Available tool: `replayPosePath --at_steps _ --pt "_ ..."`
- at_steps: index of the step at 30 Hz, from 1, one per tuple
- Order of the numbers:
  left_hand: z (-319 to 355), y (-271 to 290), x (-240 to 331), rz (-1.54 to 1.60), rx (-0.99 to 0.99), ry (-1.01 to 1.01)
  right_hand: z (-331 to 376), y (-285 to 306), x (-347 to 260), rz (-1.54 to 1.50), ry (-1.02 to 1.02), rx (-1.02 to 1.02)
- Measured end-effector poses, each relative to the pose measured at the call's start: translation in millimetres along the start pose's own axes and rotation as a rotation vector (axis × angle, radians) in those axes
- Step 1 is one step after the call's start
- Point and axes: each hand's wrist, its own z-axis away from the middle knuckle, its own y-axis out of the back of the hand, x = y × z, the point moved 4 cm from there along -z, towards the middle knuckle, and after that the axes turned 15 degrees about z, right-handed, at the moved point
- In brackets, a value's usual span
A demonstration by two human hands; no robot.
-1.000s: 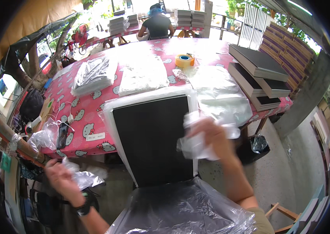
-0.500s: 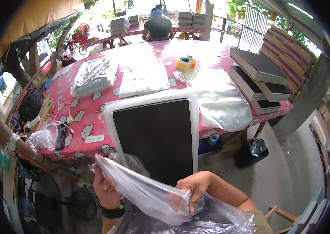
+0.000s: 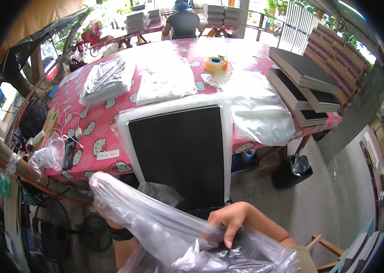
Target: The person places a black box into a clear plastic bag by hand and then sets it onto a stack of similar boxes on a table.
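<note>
A clear plastic bag point(image 3: 155, 218) stretches between my hands, low in front of me. My left hand point(image 3: 103, 207), with a dark bracelet at the wrist, holds the bag's raised left end; the plastic covers its fingers and blurs them. My right hand point(image 3: 230, 220) is closed on the bag's gathered right part, thumb on top, with some fingers hidden in the folds. Just beyond, a flat black rectangular panel point(image 3: 178, 157) with a pale wrapped border leans at the table's near edge. More crumpled plastic point(image 3: 255, 255) lies over my lap.
On the pink patterned table point(image 3: 110, 116) are plastic-wrapped stacks point(image 3: 105, 82), clear bags point(image 3: 260, 111), a tape roll point(image 3: 215, 63), a phone point(image 3: 68, 152) and thick black-topped blocks point(image 3: 303, 75). A bin point(image 3: 292, 173) and fan point(image 3: 53, 230) stand nearby. Another person point(image 3: 183, 22) sits beyond.
My left hand has moved left and slightly up, drawing the bag wider; plastic now covers its fingers. My right hand has shifted slightly right. The view has tilted a little.
</note>
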Motion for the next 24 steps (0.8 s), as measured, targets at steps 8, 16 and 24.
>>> replayPosePath --at_steps 8,16,24 --pt "-2 12 58 -2.745 0.913 -0.272 71 57 -73 -0.634 0.864 1.439" --pt "-9 -41 -6 -2.369 -0.063 -1.152 42 32 -5 -0.304 0.353 0.449" --pt "-107 -97 -22 -3.837 1.178 -2.046 66 158 -74 0.931 -0.471 1.419"
